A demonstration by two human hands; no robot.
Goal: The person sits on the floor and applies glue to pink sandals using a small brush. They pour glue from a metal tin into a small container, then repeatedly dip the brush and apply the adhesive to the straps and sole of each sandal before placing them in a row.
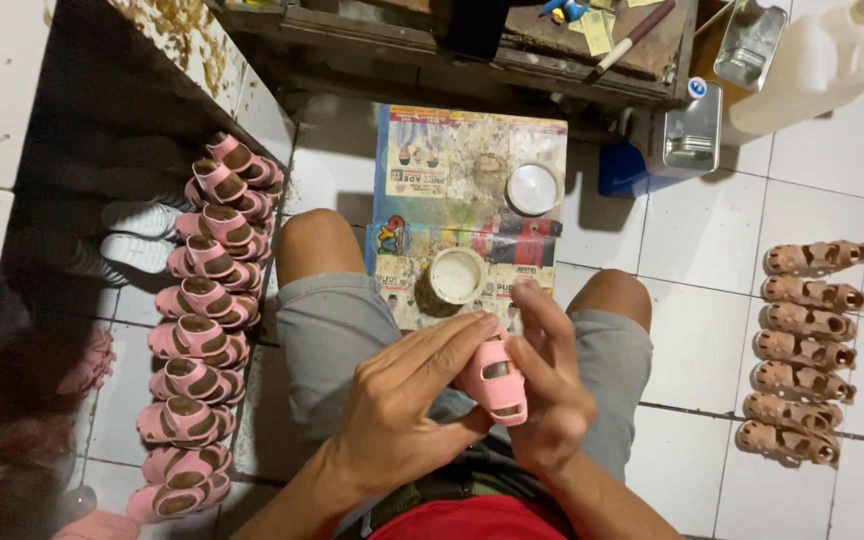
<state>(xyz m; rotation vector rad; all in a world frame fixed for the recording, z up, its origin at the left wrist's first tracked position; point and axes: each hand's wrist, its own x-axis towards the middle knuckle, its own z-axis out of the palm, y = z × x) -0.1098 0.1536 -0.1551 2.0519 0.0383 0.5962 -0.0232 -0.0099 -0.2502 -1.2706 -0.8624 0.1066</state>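
The left hand [407, 400] and right hand [547, 385] jointly grip a small pink sandal [495, 378] between their fingertips over the lap (apparently light, soft, flexible); hold at the sole edges, clear of the strap.

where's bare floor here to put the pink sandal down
Bare white tile lies right of the newspaper, before the row of tan soles. The left is crowded: pink sandals line the wall. Both hands, left and right, hold the pink sandal.
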